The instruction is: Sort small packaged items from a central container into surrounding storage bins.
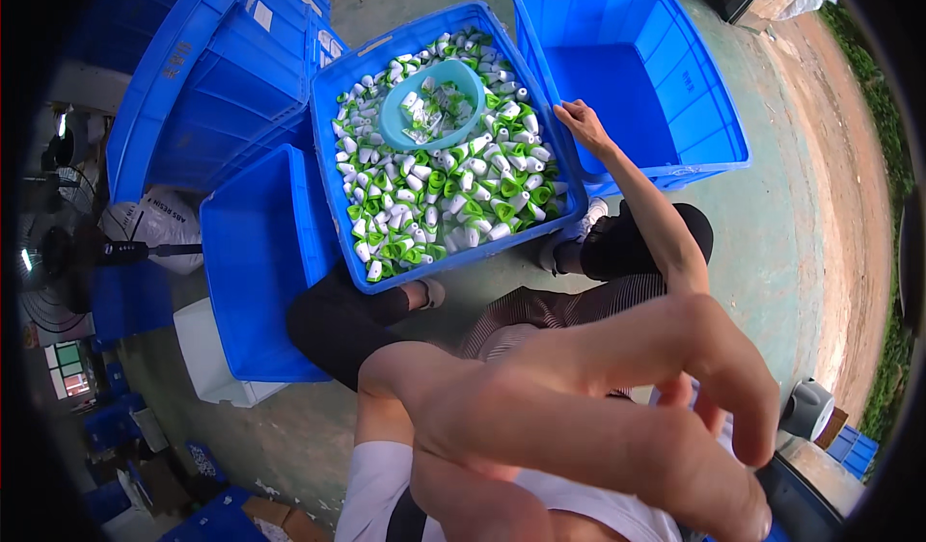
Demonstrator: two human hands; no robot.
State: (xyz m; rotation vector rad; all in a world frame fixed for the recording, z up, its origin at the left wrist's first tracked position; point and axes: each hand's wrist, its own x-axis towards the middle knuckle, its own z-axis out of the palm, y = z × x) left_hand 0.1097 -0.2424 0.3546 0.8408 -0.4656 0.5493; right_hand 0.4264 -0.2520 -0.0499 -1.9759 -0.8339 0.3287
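My left hand [588, 397] looms large and close in front of me. Its fingers are apart and slightly curved, and nothing shows in them. Farther off, my right hand [583, 125] has its fingers curled over the rim where two blue bins meet; which of the two rims it grips is hard to tell. The middle blue bin [449, 269] is full of small white-and-green plastic parts [424, 195]. On top of them sits a light-blue plastic basin [394, 122], with several clear and green pieces [439, 108] inside.
The right blue bin [617, 89] shows its bare floor. Another blue bin [256, 262] stands left of my knee, by a white container [207, 354]. Large blue crates [222, 69] rise at the far left, near a white sack [164, 229] and a fan [58, 253].
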